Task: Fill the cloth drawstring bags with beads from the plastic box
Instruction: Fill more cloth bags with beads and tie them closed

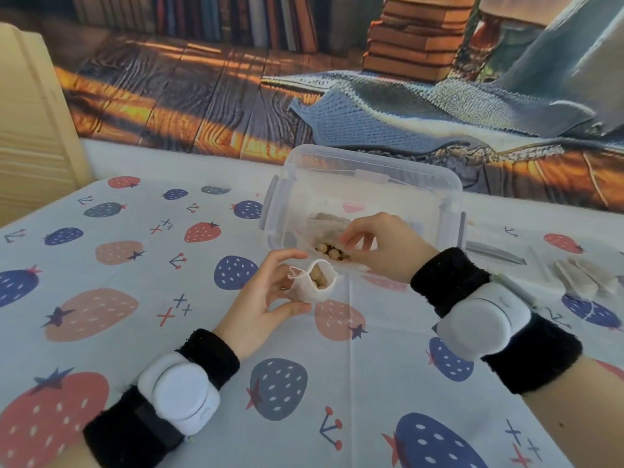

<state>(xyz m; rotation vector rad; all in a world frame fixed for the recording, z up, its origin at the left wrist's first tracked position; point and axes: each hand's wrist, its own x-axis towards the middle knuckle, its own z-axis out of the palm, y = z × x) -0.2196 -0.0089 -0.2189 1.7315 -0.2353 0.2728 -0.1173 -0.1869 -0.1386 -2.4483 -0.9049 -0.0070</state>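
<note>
My left hand (266,292) holds a small cream cloth drawstring bag (315,282) with its mouth open toward the box; pale beads show inside it. The clear plastic box (364,184) lies tipped toward me on the table, with tan and brown beads (332,253) gathered at its near edge. My right hand (378,244) reaches into the box mouth, fingers curled and pinched just above the beads; whether a bead is between the fingertips is hidden. Another cloth bag (326,221) lies inside the box behind the beads.
A strawberry-print tablecloth (135,298) covers the table. Several more cloth bags (587,275) lie at the right edge, beside a clear lid or strip (493,253). A printed backdrop stands behind the table, and a pale wooden panel (30,123) stands at the far left.
</note>
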